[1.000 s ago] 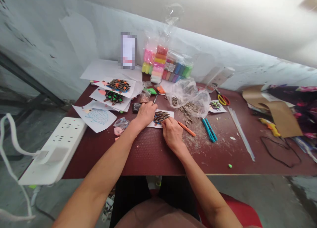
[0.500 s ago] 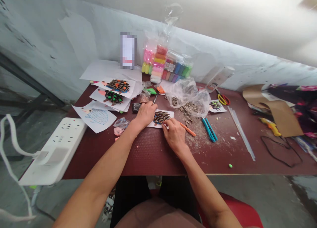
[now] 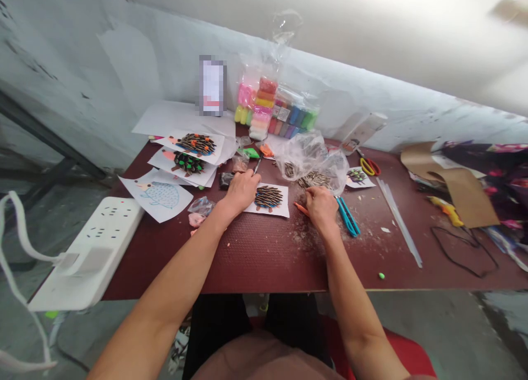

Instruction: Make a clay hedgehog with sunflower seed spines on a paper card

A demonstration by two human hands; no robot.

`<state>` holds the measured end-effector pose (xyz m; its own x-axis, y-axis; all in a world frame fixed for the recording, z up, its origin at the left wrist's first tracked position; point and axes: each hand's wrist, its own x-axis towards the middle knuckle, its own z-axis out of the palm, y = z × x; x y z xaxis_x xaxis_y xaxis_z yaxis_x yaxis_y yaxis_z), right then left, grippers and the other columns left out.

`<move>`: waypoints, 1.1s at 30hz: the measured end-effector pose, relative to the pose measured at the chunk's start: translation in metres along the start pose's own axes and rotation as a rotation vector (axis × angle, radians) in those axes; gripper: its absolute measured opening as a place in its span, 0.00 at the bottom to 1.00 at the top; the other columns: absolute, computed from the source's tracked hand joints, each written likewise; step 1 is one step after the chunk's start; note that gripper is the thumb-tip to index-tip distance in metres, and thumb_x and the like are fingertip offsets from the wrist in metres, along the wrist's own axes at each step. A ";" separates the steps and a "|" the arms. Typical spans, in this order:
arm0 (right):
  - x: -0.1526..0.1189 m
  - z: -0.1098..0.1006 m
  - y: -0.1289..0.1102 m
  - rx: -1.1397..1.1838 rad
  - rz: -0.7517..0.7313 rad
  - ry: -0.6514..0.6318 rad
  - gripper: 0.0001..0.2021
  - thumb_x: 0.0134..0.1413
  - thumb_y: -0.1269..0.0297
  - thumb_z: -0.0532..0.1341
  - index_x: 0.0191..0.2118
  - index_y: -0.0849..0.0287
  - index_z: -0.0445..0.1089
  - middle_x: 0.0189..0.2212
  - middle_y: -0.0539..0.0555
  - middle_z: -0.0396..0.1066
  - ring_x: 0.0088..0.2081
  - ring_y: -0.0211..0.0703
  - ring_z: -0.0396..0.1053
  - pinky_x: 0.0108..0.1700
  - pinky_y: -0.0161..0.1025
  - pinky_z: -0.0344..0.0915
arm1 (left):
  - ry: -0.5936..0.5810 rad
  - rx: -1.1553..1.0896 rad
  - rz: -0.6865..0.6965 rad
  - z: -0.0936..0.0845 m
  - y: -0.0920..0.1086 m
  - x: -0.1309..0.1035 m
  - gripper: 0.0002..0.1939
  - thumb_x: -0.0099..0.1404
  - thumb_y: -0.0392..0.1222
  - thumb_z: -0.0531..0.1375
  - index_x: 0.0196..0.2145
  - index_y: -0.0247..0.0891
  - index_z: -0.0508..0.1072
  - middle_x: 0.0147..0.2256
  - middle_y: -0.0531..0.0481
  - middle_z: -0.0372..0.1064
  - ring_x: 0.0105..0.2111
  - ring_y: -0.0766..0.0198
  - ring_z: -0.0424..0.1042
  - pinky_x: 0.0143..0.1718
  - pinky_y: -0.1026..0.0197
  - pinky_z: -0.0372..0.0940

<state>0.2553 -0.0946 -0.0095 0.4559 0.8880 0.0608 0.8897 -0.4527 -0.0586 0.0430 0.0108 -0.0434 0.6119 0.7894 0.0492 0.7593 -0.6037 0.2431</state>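
Note:
A white card with a hedgehog figure covered in dark spiky pieces lies on the dark red table. My left hand rests at the card's left edge, its fingers closed around a thin dark tool. My right hand is away from the card, its fingertips bent down at the near edge of a pile of small brown sticks. Whether those fingers hold a stick is hidden. Beneath that hand lies an orange tool, partly covered.
Blue-handled cutters lie right of my right hand. Behind are a clear plastic bag and packs of coloured clay. Hedgehog cards and a power strip are at the left, scissors and a glue gun at the right.
My right hand has left the card's hedgehog and moved right to the stick pile, over the orange tool. My left hand stays at the card.

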 end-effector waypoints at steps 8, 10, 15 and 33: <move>0.021 0.008 -0.016 -0.028 -0.016 -0.025 0.17 0.70 0.63 0.54 0.52 0.56 0.79 0.50 0.60 0.76 0.46 0.47 0.72 0.42 0.38 0.61 | -0.010 0.017 0.006 -0.003 0.001 -0.002 0.17 0.74 0.32 0.49 0.49 0.34 0.76 0.48 0.38 0.72 0.46 0.52 0.73 0.47 0.53 0.62; 0.023 0.008 -0.019 -0.043 -0.013 -0.034 0.16 0.70 0.63 0.54 0.51 0.58 0.79 0.50 0.61 0.76 0.47 0.48 0.72 0.42 0.38 0.61 | -0.009 0.019 0.004 -0.004 0.001 -0.002 0.17 0.74 0.32 0.49 0.49 0.34 0.76 0.48 0.39 0.72 0.46 0.53 0.73 0.48 0.53 0.62; 0.020 0.005 -0.018 -0.069 -0.061 -0.045 0.16 0.70 0.66 0.53 0.51 0.61 0.77 0.49 0.64 0.76 0.47 0.51 0.73 0.42 0.40 0.62 | -0.002 0.008 0.005 -0.003 0.001 -0.001 0.17 0.73 0.32 0.49 0.48 0.34 0.76 0.47 0.38 0.72 0.45 0.52 0.73 0.48 0.52 0.62; 0.023 0.004 -0.016 -0.106 -0.132 -0.144 0.14 0.70 0.64 0.54 0.48 0.64 0.75 0.45 0.67 0.78 0.47 0.53 0.75 0.45 0.41 0.63 | -0.004 0.003 0.004 -0.003 0.000 -0.001 0.17 0.73 0.32 0.49 0.49 0.33 0.77 0.48 0.38 0.72 0.46 0.53 0.73 0.48 0.53 0.61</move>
<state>0.2511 -0.0663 -0.0108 0.3343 0.9389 -0.0821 0.9423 -0.3314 0.0462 0.0421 0.0099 -0.0409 0.6155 0.7868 0.0458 0.7578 -0.6068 0.2399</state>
